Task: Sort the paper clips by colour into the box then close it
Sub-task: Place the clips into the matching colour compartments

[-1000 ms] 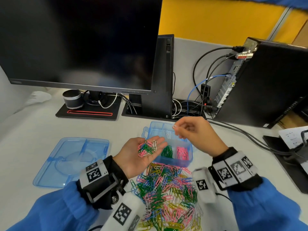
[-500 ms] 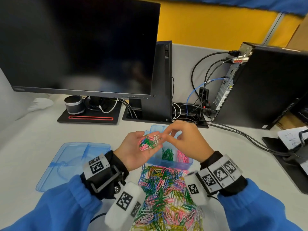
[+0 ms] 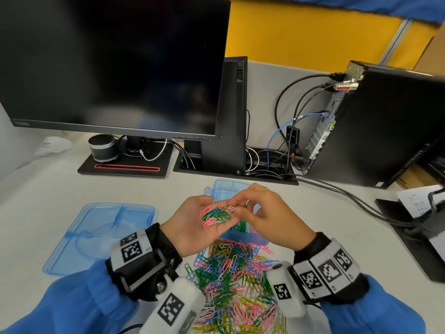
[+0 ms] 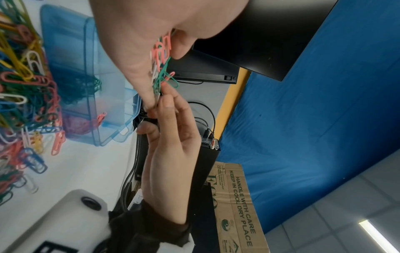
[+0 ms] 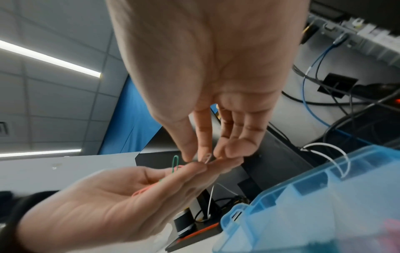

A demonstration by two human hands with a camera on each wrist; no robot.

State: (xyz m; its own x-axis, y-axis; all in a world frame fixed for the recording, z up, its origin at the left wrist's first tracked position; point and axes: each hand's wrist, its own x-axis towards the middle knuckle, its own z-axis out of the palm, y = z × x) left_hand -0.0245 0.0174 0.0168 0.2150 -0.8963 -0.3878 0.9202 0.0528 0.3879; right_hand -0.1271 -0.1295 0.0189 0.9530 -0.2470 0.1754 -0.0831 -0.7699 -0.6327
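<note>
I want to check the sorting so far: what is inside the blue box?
In the box, green clips fill one near compartment and pink clips the one beside it. The hands cover most of the far compartments, so their contents cannot be seen.

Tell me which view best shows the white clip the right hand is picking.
Right wrist: the white paper clip sits pinched in the right hand fingertips, unobstructed. Head view shows it small; left wrist view hides it behind fingers.
</note>
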